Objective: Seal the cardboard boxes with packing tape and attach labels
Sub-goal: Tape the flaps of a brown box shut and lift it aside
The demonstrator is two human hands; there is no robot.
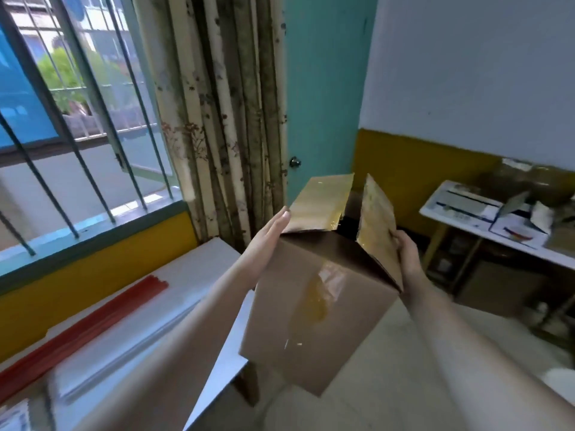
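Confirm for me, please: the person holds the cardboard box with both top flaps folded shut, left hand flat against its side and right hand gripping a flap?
Not quite. In the head view the cardboard box has its flaps standing open, not folded shut. The rest holds: left hand flat against its side, right hand gripping a flap.

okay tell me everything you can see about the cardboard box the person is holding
The cardboard box is plain brown, held tilted in the air between both hands. Its top is open: two flaps, glossy with tape, stand up. A shiny patch of clear tape sits on the side facing the camera. The left hand lies flat against its left side; the right hand grips the right flap.
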